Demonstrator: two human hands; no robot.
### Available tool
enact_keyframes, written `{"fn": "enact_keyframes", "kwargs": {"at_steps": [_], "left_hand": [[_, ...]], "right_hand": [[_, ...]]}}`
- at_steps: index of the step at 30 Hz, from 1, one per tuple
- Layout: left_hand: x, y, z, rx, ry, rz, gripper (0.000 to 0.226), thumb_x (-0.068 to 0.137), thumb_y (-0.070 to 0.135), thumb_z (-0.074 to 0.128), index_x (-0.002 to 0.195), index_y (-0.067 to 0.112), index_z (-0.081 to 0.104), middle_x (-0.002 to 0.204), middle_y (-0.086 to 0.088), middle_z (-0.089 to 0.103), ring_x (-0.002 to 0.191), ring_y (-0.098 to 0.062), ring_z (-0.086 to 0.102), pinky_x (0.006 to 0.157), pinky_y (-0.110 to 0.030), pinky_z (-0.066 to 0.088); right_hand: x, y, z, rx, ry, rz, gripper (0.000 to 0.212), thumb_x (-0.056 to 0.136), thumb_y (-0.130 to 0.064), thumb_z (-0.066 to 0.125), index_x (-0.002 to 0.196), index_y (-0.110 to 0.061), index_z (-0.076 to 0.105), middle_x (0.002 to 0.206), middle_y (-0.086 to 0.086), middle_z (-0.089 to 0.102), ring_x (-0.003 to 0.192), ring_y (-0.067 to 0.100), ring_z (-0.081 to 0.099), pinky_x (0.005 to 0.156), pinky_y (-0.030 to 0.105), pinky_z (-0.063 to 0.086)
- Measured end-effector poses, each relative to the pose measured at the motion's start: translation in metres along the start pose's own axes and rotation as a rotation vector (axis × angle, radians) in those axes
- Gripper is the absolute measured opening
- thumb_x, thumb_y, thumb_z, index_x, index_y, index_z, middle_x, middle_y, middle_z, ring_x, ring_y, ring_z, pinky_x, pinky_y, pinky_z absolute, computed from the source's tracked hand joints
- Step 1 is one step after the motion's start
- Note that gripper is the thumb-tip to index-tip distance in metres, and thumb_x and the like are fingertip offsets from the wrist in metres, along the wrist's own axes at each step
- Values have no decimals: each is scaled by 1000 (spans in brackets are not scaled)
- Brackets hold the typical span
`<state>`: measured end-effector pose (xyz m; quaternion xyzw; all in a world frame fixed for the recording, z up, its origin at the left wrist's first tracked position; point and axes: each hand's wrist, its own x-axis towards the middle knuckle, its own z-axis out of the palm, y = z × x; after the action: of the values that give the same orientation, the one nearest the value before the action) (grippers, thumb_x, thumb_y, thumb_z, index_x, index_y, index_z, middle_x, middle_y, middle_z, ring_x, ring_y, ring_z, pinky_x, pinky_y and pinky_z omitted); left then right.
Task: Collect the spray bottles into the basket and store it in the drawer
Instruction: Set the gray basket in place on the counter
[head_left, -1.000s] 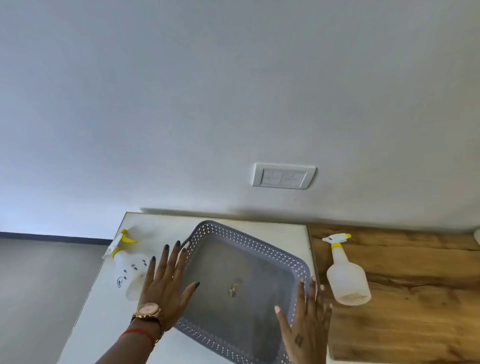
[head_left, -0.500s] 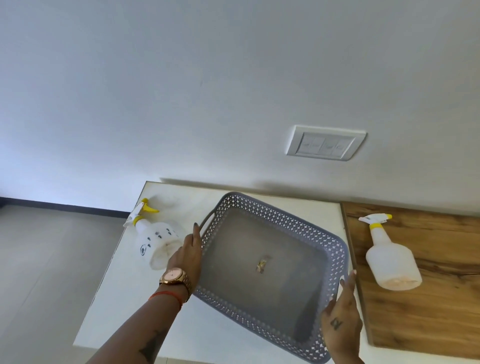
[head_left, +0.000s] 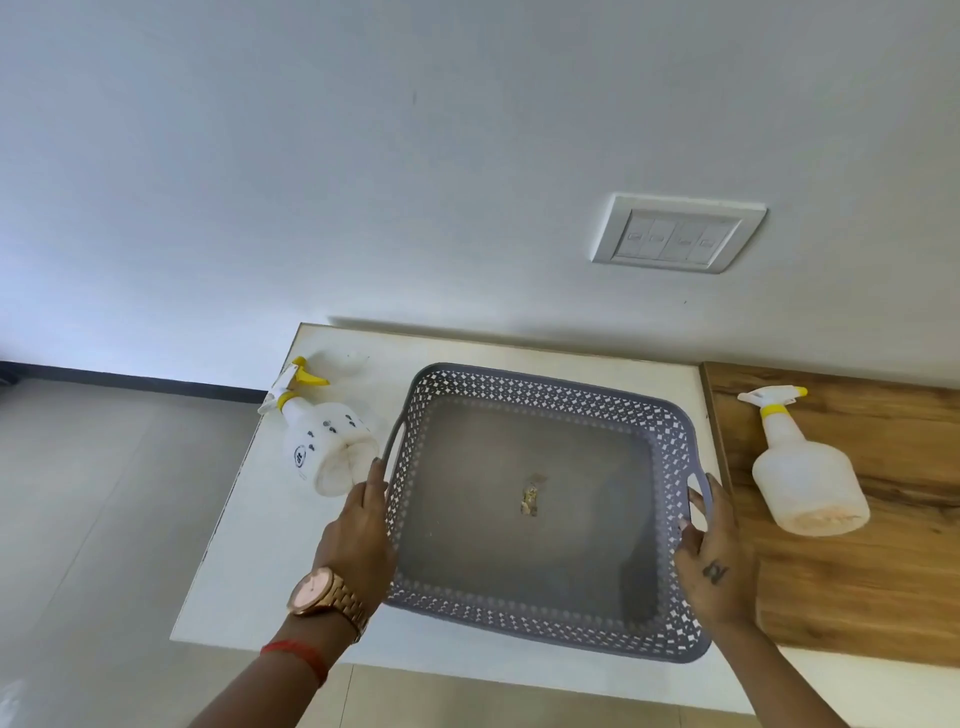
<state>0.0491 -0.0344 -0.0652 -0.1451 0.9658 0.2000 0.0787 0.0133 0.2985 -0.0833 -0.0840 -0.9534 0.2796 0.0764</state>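
Observation:
A grey perforated basket (head_left: 545, 387) sits on the white table (head_left: 260, 561) with only a small brownish scrap (head_left: 530, 501) inside. My left hand (head_left: 358, 540), wearing a watch, presses against its left wall just below the left handle. My right hand (head_left: 714, 561) curls its fingers around the right handle. One white spray bottle with a yellow trigger (head_left: 322, 447) lies on its side left of the basket, close to my left fingertips. A second white spray bottle (head_left: 805, 478) lies on the wooden top (head_left: 857, 597) to the right.
The white table ends at the left and front edges, with grey floor (head_left: 104, 519) beyond. The wooden top adjoins it on the right. A white wall with a switch plate (head_left: 675, 234) stands right behind both surfaces.
My hands went from lying spread over the basket's near corners to its two sides, the right one closing on the handle. The basket and both bottles stayed in place.

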Motion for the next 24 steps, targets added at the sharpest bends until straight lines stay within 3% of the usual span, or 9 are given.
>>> {"fn": "enact_keyframes", "kwargs": {"at_steps": [4,13,18,21,24], "left_hand": [[-17,-6,5,-57,29,-25,69,82,0,46,145,10,19,130,-12,52,99,-38,60,72,-41,47],[-22,-7,10,-90,65,-33,65,82,0,46,143,8,25,126,-12,56,98,-38,61,70,-42,48],[-23,-8,11,-79,57,-28,66,84,2,47,144,9,22,128,-11,55,96,-36,62,69,-41,49],[-30,-13,3,-109,60,-40,60,88,19,53,143,16,28,127,-6,56,87,-30,67,66,-40,52],[-38,-23,-13,-156,165,-62,54,83,40,60,130,21,43,113,3,61,65,-11,65,51,-25,45]], "right_hand": [[-1,1,1,33,-19,-48,61,78,16,55,135,1,41,129,24,55,94,40,66,72,43,55],[5,3,5,23,-67,-34,60,81,9,59,136,-1,39,129,22,57,92,41,66,77,39,52],[6,4,7,-29,-92,-39,59,82,5,60,137,-2,38,123,23,61,80,40,68,71,40,54],[5,3,4,-103,-77,-29,65,85,-19,63,141,-5,32,126,22,59,90,42,67,68,44,56],[6,-9,-3,-128,84,-63,73,85,-51,48,141,-7,31,135,20,52,110,43,59,78,47,52]]}}
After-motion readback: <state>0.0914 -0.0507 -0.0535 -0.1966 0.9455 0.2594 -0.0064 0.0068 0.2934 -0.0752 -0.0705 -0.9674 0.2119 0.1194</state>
